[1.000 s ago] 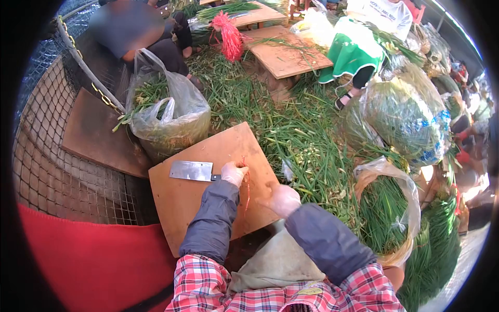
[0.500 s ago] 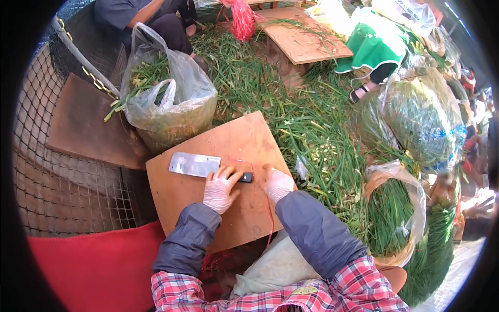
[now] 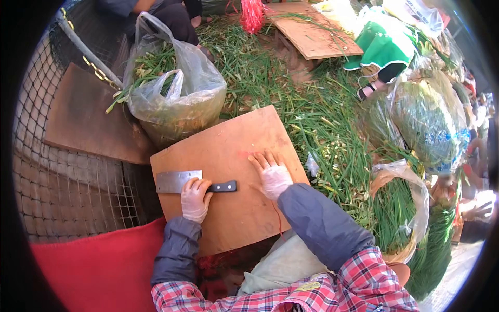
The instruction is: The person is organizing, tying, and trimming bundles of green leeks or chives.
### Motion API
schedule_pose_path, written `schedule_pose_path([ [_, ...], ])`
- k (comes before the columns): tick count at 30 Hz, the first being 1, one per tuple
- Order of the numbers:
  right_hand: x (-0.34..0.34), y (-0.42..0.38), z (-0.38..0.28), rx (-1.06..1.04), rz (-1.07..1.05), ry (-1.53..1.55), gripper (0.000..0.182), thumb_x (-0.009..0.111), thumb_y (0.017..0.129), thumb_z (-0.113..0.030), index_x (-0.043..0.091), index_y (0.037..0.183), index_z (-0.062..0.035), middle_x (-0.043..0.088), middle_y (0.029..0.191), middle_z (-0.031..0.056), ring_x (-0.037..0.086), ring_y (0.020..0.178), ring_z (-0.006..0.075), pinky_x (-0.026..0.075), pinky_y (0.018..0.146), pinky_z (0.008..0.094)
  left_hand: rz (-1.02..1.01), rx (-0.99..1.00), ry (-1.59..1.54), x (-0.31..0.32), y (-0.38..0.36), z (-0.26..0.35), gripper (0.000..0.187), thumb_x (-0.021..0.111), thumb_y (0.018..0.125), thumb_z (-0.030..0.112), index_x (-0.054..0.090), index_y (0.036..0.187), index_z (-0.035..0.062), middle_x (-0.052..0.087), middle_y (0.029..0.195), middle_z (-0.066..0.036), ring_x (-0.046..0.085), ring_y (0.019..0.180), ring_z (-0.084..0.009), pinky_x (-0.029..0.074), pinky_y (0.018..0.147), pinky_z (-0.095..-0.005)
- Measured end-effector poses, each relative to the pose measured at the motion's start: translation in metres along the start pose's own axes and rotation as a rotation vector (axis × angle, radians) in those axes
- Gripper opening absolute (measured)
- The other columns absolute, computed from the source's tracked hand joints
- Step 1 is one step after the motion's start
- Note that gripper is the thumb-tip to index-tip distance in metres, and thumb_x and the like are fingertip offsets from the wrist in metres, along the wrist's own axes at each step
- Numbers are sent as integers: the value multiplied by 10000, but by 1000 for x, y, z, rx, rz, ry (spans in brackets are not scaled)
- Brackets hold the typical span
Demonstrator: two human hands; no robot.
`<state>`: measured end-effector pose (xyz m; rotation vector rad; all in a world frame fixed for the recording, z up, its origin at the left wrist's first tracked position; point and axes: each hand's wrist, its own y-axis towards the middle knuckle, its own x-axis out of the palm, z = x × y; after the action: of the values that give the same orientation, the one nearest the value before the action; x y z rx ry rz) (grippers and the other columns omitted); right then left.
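Observation:
Flat on a wooden board (image 3: pixel 244 208) lies a cleaver (image 3: pixel 171 182) with a black handle, its blade pointing left. My left hand (image 3: pixel 196 197), in a thin glove with bare-looking fingertips, rests its curled fingers on the cleaver where blade and handle meet. To the right, my right hand (image 3: pixel 270 174) lies on the board with its fingers spread and nothing held. A thin red strand (image 3: pixel 278 213) runs down the board below my right hand.
A plastic bag of greens (image 3: pixel 176 106) stands behind the board. Cut green leaves (image 3: pixel 332 135) cover the ground at right, beside more filled bags (image 3: pixel 429 119). Another board (image 3: pixel 314 36) and two seated people (image 3: pixel 174 23) (image 3: pixel 382 47) are farther back. Netting (image 3: pixel 67 197) borders the left.
The cleaver has moved left with my left hand, and its handle is now fully visible. My right hand has spread its fingers flat on the board. The view has shifted slightly.

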<state>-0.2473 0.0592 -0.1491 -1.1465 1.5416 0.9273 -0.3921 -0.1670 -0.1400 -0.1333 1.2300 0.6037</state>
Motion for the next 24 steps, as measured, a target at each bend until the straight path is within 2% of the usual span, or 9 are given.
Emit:
schedule_pose_path([
  [5,7,49,-12,153,10,11,799,601,762,-499,295,1382,-99,327,1411,115,271,1316,336,210,1050,540,47,-4,-14,-4,-5,9,440,687,652,52,565,1073,97,562,1107,-69,473,1093,-311,369,936,-439],
  [9,-22,46,-18,136,-210,152,774,591,777,-490,254,1410,-199,240,1464,114,227,1340,331,249,1004,604,87,-7,-78,-6,2,25,445,676,658,46,563,1086,87,542,1150,-82,460,1124,-322,363,954,-436],
  [13,-63,28,-21,120,-437,242,666,568,805,-438,305,1379,-228,441,1318,152,446,1201,325,373,941,531,93,32,-138,-2,7,48,417,674,671,56,567,1074,77,534,1155,-105,456,1131,-338,366,955,-435],
  [15,-92,6,-19,133,-494,393,606,574,808,-326,341,1348,-182,549,1135,162,560,1008,342,432,835,492,44,45,-166,-5,9,65,378,658,686,43,566,1053,55,534,1137,-142,464,1127,-349,358,976,-442],
  [17,-111,-49,-7,22,-121,440,596,572,801,-276,346,1337,-146,567,1079,188,557,994,350,448,829,447,82,110,-230,-9,11,85,365,618,676,-18,563,1035,12,537,1109,-171,486,1101,-345,381,955,-424],
  [19,-142,-112,21,106,-28,466,545,595,789,-205,417,1291,-95,591,1037,184,563,998,339,458,840,411,85,151,-235,-20,14,116,365,588,701,-27,558,1064,-1,520,1166,-177,482,1111,-335,379,963,-416],
  [20,-119,-146,47,171,167,689,486,621,772,-143,489,1231,-53,595,1069,182,568,1010,324,458,860,380,91,193,-291,-21,16,126,369,572,714,-30,556,1082,-5,511,1197,-173,475,1127,-326,370,974,-409],
  [21,-155,-184,57,236,278,751,465,614,783,-194,507,1210,-42,598,1064,204,569,1014,333,455,863,373,68,207,-348,-28,19,145,372,565,717,-33,555,1088,-6,509,1203,-171,474,1132,-320,368,976,-403],
  [24,-133,-324,108,750,182,557,417,612,786,-253,573,1148,-50,608,1051,196,581,998,312,454,861,371,63,293,-518,-37,37,217,395,585,705,-24,556,1098,6,524,1181,-161,470,1139,-324,355,982,-417],
])
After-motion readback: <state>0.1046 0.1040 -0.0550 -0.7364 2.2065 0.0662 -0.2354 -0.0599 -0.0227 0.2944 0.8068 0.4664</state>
